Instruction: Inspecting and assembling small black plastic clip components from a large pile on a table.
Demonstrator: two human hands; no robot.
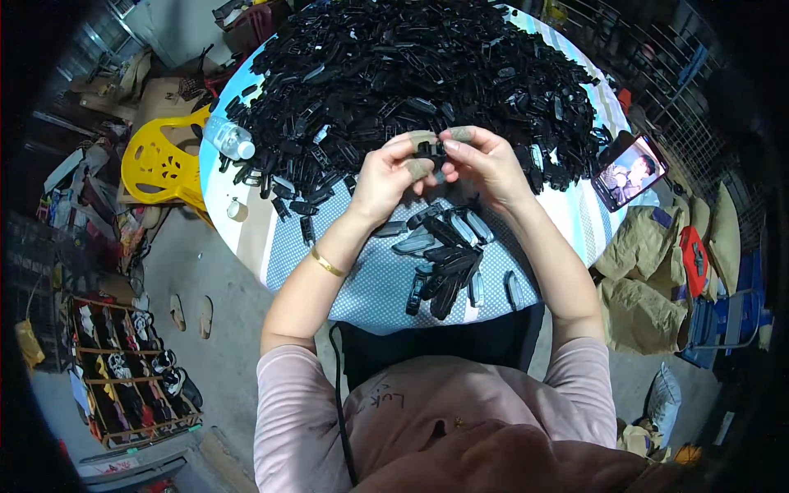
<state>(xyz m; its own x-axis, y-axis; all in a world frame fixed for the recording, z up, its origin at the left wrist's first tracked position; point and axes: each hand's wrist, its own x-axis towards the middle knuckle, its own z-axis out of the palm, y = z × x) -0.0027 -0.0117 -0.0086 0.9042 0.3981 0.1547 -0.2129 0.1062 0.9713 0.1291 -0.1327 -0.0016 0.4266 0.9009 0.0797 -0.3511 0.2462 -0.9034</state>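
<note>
My left hand (393, 174) and my right hand (485, 160) meet above the table, both pinching one small black plastic part (428, 150) between the fingertips. Some fingertips wear grey finger covers. A gold bangle (326, 263) sits on my left wrist. Behind my hands lies a big heap of black plastic parts (411, 74). Just below my hands, a small group of longer black and grey pieces (444, 255) lies on the dotted cloth.
The round table (246, 222) carries a clear plastic bottle (228, 136) and a small cap (237, 209) at its left, and a phone (629, 171) with a lit screen at its right. A yellow plastic chair (160, 160), a shoe rack (131, 370) and brown sacks (641, 279) stand around.
</note>
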